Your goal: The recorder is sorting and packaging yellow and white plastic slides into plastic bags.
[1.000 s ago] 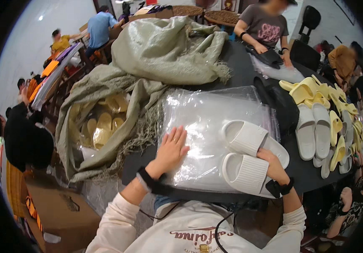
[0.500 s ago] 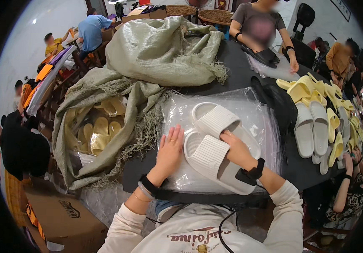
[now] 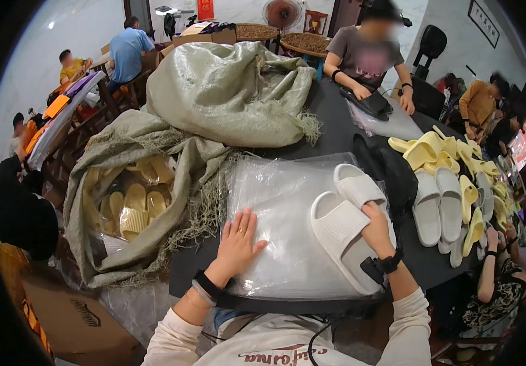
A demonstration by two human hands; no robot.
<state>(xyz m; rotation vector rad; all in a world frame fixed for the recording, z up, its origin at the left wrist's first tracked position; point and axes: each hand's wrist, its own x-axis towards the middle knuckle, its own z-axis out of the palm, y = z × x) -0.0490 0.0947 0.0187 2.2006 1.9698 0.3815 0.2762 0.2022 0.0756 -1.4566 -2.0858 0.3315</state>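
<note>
A pair of white slides (image 3: 339,218) with ribbed straps lies at the right side of a stack of clear plastic bags (image 3: 278,201). My right hand (image 3: 376,229) grips the pair between the two shoes, its fingertips partly hidden at the strap of the far one. Flat on the left part of the stack rests my left hand (image 3: 237,247), fingers stretched out and nothing held. The stack sits on a dark table (image 3: 330,116) right before me.
An open woven sack (image 3: 83,229) with bagged yellow slides (image 3: 133,213) stands left; another sack (image 3: 202,91) lies behind it. Yellow slides (image 3: 425,149) and white slides (image 3: 426,207) crowd the right side. Across the table, a person (image 3: 367,61) handles a black slide (image 3: 376,105).
My right hand has shifted the white slides rightward across the bags, baring more of the stack's middle. My left hand stays flat on the plastic. The view has tilted up a little.
</note>
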